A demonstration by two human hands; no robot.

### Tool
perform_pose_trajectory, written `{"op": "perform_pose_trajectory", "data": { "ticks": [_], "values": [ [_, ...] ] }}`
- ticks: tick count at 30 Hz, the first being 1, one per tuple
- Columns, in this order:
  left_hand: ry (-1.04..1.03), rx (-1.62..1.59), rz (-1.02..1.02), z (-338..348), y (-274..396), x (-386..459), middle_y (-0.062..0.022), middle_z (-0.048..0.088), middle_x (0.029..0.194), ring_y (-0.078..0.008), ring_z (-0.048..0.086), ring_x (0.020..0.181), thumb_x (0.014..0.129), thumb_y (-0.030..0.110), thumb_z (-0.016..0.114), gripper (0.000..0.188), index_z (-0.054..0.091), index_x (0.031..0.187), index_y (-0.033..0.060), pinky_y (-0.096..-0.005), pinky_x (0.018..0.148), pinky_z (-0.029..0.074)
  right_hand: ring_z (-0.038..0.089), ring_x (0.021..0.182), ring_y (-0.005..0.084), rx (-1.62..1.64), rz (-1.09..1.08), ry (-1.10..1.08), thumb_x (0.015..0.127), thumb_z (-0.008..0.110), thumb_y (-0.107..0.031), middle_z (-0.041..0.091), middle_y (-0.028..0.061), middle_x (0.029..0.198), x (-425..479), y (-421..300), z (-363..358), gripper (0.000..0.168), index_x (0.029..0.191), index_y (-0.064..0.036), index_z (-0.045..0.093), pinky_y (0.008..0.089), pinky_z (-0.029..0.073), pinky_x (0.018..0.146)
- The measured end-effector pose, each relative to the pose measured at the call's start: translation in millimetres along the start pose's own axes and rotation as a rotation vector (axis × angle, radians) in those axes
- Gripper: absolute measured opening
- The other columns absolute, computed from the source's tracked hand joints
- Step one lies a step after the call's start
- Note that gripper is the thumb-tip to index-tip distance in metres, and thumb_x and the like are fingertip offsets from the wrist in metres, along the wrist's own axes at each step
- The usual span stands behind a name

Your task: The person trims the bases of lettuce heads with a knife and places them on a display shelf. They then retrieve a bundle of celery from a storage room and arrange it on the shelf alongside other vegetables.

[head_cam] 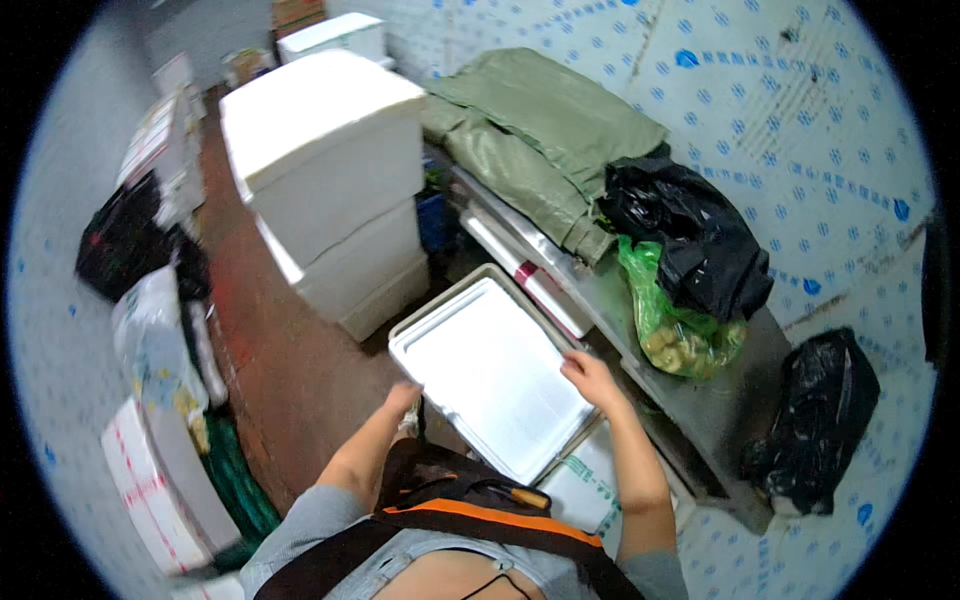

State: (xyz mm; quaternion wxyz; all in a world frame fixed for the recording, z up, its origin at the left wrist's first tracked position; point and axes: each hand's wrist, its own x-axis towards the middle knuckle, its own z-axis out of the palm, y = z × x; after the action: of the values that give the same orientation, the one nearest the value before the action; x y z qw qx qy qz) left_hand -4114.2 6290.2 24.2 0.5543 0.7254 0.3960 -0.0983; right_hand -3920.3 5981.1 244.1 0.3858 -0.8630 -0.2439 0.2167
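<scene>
A pale rectangular foam box lid or shallow tray [495,375], with a raised rim, lies before me at a slant. Its far corner has a greyish-beige edge. My left hand [403,395] is at its left edge, fingers partly hidden and blurred. At the right edge, my right hand [589,377] grips the rim with curled fingers. A white foam box [581,480] with green print and writing sits below its near right corner. Just beyond the far left corner rises a stack of white foam boxes [337,195].
A metal shelf or table [600,315] runs along the right, holding green sheeting [540,127], a black plastic bag [682,232] and a green produce bag [679,341]. Bags and a taped white box [150,487] line the left wall. Reddish-brown floor [277,367] lies between.
</scene>
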Motion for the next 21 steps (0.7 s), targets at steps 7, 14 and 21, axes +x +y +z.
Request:
{"op": "perform_pose_trajectory", "data": {
  "ticks": [7,14,21],
  "values": [
    [-0.005,0.346,0.773,-7,261,201,-0.0244,0.042,0.122,-0.0373,0.041,0.113,0.07,0.029,0.065,0.056,0.047,0.111,-0.0046,-0.04,0.094,0.035,0.059,0.09,0.0212,0.139,0.085,0.211,0.079,0.06,-0.018,0.061,0.0149,0.096,121,-35,29,0.033,0.107,-0.002,0.056,0.0314,0.047,0.074],
    [-0.113,0.743,0.74,-29,379,296,-0.0186,0.039,0.123,-0.0332,0.034,0.119,0.07,0.037,0.067,0.053,0.052,0.107,0.0009,-0.042,0.096,0.033,0.035,0.119,0.0348,-0.53,0.343,0.555,0.069,0.068,-0.023,0.035,0.0199,0.13,220,-18,30,0.065,0.124,0.0,0.04,0.0403,0.027,0.1],
    [-0.192,0.966,0.949,-117,420,295,-0.017,0.061,0.09,-0.0333,0.058,0.085,0.071,0.032,0.063,0.034,0.062,0.091,0.0054,-0.041,0.075,0.047,0.016,0.127,0.0419,-0.726,0.65,0.225,0.064,0.068,-0.039,0.014,0.0226,0.14,231,45,28,0.095,0.134,0.002,0.019,0.0472,0.019,0.104]
  ]
}}
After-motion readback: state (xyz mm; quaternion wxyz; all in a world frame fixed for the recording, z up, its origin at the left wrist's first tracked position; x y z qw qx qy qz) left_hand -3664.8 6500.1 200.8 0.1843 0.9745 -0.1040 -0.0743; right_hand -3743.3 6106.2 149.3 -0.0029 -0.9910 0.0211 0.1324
